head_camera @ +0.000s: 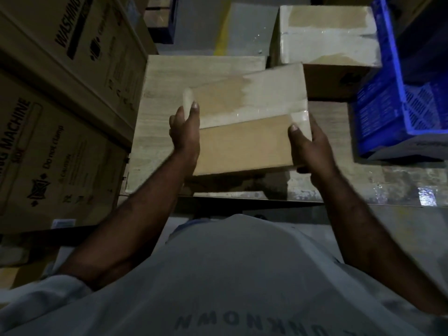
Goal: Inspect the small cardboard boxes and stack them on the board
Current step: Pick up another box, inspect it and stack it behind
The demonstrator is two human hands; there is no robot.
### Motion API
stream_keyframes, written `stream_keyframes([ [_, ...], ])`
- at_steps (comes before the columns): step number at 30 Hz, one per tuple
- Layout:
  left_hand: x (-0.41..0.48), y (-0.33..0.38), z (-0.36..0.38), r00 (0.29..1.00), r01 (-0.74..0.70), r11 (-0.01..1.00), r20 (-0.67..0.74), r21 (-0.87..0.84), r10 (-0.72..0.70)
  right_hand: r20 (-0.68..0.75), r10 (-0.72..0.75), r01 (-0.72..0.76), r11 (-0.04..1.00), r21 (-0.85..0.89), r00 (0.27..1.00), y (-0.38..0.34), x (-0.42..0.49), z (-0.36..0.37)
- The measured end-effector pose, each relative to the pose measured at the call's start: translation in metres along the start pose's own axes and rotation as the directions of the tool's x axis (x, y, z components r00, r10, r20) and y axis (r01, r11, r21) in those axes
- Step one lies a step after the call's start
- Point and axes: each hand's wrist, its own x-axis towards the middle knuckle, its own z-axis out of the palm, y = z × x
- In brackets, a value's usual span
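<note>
A small taped cardboard box is held in the air between both hands, tilted a little. My left hand grips its left end, thumb on top. My right hand grips its right end, thumb on the top face. Below the box lies the pale wooden board. Another small cardboard box, taped across its top, sits at the back right beside the board.
Large washing machine cartons stand stacked along the left. A blue plastic crate stands at the right. The grey floor with a yellow line shows beyond the board. A plastic-wrapped surface lies at the right front.
</note>
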Motion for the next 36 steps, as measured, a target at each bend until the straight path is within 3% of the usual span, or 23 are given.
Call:
stream_keyframes([
  [5, -0.004, 0.01, 0.0, 0.986, -0.115, 0.93, 0.154, 0.349, 0.064, 0.022, 0.136, -0.138, 0.983, 0.12, 0.99, 0.04, 0.006, 0.005],
  [9, -0.008, 0.005, 0.003, 0.953, -0.233, 0.868, 0.28, 0.439, 0.115, -0.028, 0.136, -0.132, 0.986, 0.1, 0.99, 0.065, 0.014, 0.002],
  [15, -0.025, -0.011, -0.001, 0.898, -0.401, 0.711, 0.401, 0.578, 0.181, -0.033, 0.045, -0.049, 0.99, -0.133, 0.998, 0.074, 0.007, 0.005],
  [17, -0.04, -0.017, -0.003, 0.88, -0.447, 0.628, 0.439, 0.637, 0.181, -0.009, -0.055, 0.05, 0.963, -0.264, 0.998, 0.074, 0.005, 0.005],
  [19, -0.052, -0.024, -0.004, 0.849, -0.515, 0.515, 0.492, 0.685, 0.194, 0.035, -0.14, 0.141, 0.89, -0.434, 0.99, 0.077, 0.002, 0.007],
  [22, -0.062, -0.033, -0.009, 0.808, -0.587, 0.362, 0.554, 0.724, 0.202, 0.135, -0.246, 0.271, 0.683, -0.679, 0.96, 0.073, -0.003, 0.009],
  [26, -0.064, -0.046, -0.012, 0.773, -0.633, 0.228, 0.586, 0.74, 0.242, 0.312, -0.267, 0.405, 0.463, -0.788, 0.912, 0.063, -0.002, 0.009],
  [36, -0.062, -0.06, -0.014, 0.754, -0.643, 0.147, 0.586, 0.752, 0.297, 0.335, -0.242, 0.405, 0.359, -0.841, 0.911, 0.07, 0.003, 0.01],
])
